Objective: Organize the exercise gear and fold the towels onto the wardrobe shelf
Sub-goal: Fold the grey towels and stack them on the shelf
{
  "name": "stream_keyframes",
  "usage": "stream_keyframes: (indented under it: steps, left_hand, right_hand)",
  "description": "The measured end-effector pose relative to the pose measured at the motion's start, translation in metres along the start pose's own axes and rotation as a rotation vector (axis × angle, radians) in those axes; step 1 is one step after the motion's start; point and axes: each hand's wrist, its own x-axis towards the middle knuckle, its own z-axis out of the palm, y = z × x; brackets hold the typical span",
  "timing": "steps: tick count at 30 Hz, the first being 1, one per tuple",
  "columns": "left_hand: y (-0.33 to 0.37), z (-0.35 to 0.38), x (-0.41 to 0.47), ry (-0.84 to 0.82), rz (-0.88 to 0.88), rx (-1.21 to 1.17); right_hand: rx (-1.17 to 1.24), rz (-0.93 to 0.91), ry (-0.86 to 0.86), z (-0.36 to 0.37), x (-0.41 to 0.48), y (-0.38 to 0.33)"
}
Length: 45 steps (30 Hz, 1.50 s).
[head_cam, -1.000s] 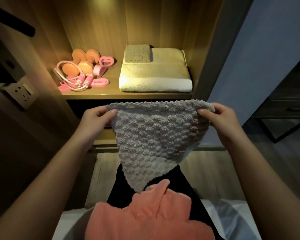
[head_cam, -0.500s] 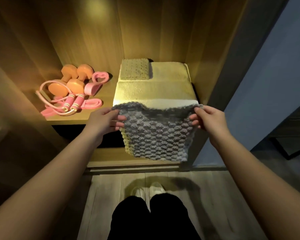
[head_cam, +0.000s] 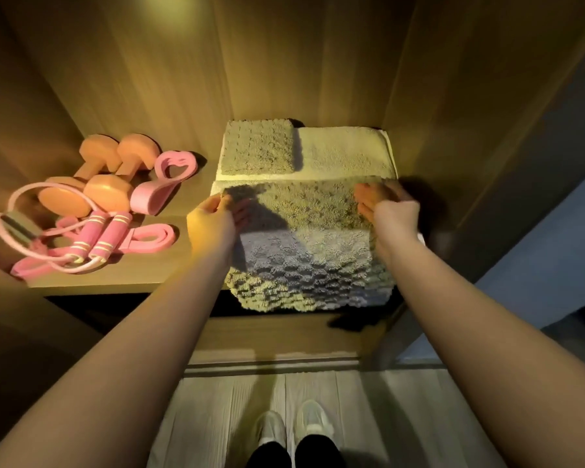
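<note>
far left on the wardrobe shelf (head_cam: 122, 282) you have the exercise gear grouped together: a pink jump rope (head_cam: 95, 239) with striped handles lies at the front, its cord looping out to the left, and a flat pink resistance band (head_cam: 151, 236) sits just beside it. behind them two orange dumbbells (head_cam: 103, 179) lie side by side, with a pink heart-shaped grip trainer (head_cam: 166, 182) touching the right one.

your left hand (head_cam: 213, 221) grips the left edge of the grey textured towel (head_cam: 304, 244), thumb on top. the towel is spread over the front half of the large cream towel (head_cam: 347, 153), and its near edge hangs over the front of the shelf. a small folded towel (head_cam: 257, 148) rests on the cream towel's back left corner.

your right hand (head_cam: 389, 211) holds the grey towel's right edge, fingers curled over the top. the two hands are well apart, one at each side of the towel.

below, your white shoes (head_cam: 293, 430) stand on the pale plank floor (head_cam: 402, 417).
</note>
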Motion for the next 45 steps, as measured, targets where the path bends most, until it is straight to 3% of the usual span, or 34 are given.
stream_keyframes:
  steps: [2,4,8,10,13,19,22,24,28,30,32,35,38,41,45]
  left_hand:
    - [-0.010,0.009,0.008,0.083,0.081,0.142]
    - [-0.020,0.015,0.000,0.089,0.312,0.405]
    - [-0.048,0.026,-0.010,-0.146,0.809,1.292]
    - [-0.049,0.026,-0.002,-0.193,0.832,1.402]
    - [-0.052,0.020,0.008,-0.211,0.829,1.421]
    - [-0.053,-0.009,0.019,-0.055,0.723,1.482]
    - [-0.053,-0.030,0.014,0.010,0.679,1.407]
    - [-0.059,-0.046,0.002,0.045,0.662,1.311]
    - [-0.092,-0.079,-0.036,0.151,0.588,1.003]
    - [-0.110,-0.086,-0.051,0.201,0.524,0.893]
    - [-0.122,-0.085,-0.058,0.194,0.478,0.855]
    - [-0.126,-0.079,-0.053,0.200,0.503,0.834]
    - [-0.132,-0.074,-0.043,0.104,0.375,0.848]
    - [-0.150,-0.073,-0.034,-0.106,0.140,0.806]
    - [-0.166,-0.071,-0.027,-0.221,-0.041,0.673]
  right_hand:
    - [-0.140,-0.070,0.026,0.006,0.006,0.011]
    - [-0.433,-0.185,-0.013,0.006,0.006,0.021]
    - [-1.304,-0.557,-0.282,0.007,-0.006,0.039]
    - [-1.526,-0.615,-0.400,0.010,-0.001,0.046]
    - [-1.647,-0.609,-0.441,0.006,0.010,0.051]
    - [-1.741,-0.536,-0.328,-0.020,0.013,0.049]
    - [-1.695,-0.532,-0.153,-0.041,0.000,0.045]
    - [-1.562,-0.579,-0.040,-0.063,-0.012,0.052]
    - [-1.089,-0.563,-0.044,-0.106,-0.055,0.087]
    - [-0.937,-0.547,0.045,-0.118,-0.071,0.112]
    - [-0.859,-0.421,0.113,-0.123,-0.072,0.130]
    - [-0.768,-0.130,0.067,-0.116,-0.057,0.141]
    - [-0.797,0.017,0.026,-0.106,-0.035,0.144]
    - [-0.860,0.109,-0.043,-0.101,-0.018,0.146]
    - [-0.895,0.066,-0.076,-0.105,-0.015,0.152]
